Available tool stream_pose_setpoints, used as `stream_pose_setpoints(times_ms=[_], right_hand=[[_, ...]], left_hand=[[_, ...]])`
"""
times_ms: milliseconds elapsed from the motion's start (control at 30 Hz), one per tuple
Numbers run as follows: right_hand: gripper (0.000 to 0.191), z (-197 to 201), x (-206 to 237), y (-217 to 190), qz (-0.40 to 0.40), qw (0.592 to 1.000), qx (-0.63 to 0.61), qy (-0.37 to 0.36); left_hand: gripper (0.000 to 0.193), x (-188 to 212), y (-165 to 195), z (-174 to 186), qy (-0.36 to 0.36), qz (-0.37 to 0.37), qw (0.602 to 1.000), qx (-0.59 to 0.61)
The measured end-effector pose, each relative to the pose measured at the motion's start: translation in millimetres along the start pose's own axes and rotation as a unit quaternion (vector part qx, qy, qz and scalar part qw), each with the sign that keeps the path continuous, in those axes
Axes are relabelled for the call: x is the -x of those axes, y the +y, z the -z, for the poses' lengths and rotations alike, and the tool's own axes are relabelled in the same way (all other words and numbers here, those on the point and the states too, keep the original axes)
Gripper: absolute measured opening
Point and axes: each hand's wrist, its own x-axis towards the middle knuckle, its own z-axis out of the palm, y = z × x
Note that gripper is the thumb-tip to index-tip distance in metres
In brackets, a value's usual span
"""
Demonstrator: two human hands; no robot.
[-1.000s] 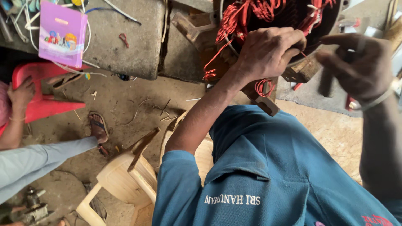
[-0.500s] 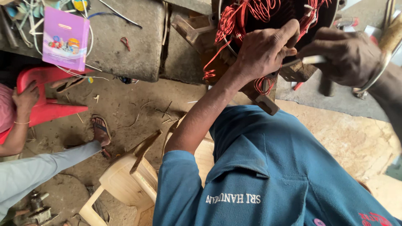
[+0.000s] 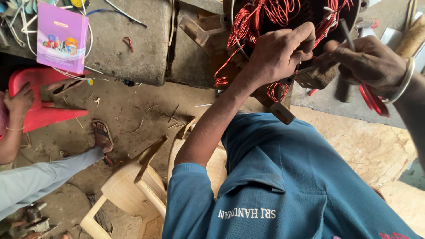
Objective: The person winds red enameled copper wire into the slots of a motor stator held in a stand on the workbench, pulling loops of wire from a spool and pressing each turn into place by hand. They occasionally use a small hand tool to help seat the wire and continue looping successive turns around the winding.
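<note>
1. Red copper winding wire (image 3: 265,17) fills the dark motor stator (image 3: 310,66), the landmark at the top of the head view, resting on a grey concrete slab (image 3: 133,48).
2. Directly in front of the stator, the left hand (image 3: 276,55) is clenched on strands of the wire, thumb and forefinger pinching them at the winding's lower edge; a small loop of red wire (image 3: 276,90) hangs just below that hand.
3. Right of the stator's opening, the right hand (image 3: 369,62) is closed around a thin metal rod (image 3: 346,33), which points up toward the winding; a metal bangle (image 3: 405,82) circles that wrist, and a red band (image 3: 372,99) lies under the hand.
4. Below the stator, a blue shirt (image 3: 287,177) covers the person's shoulder and back.
5. Down and left of the stator stands a pale plastic chair (image 3: 128,190) on the dirt floor.
6. Far left of the stator, another person's hand (image 3: 17,102) rests on a red plastic stool (image 3: 44,113), with a sandalled foot (image 3: 102,137) nearby.
7. Up on the slab, left of the stator, lies a purple booklet (image 3: 62,37).
</note>
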Motion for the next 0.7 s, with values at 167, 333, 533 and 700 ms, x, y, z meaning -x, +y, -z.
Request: stream_pose_setpoints(times_ms=[167,333,533,700], right_hand=[[0.032,-7,-2,-10,-0.07,0.997,0.0,-0.022],[0.025,-20,5,-17,0.024,0.99,0.137,0.025],[0.027,5,-11,-15,0.218,0.821,0.528,0.019],[0.026,6,-5,-32,0.25,0.72,0.647,0.041]], left_hand=[[0.031,2,2,0,0.021,-0.023,1.0,0.005],[0.025,3,-2,-6,0.025,-0.011,0.999,-0.02],[0.024,3,-7,-9,0.047,-0.032,0.997,-0.047],[0.04,1,-10,-10,0.048,-0.025,0.998,-0.015]])
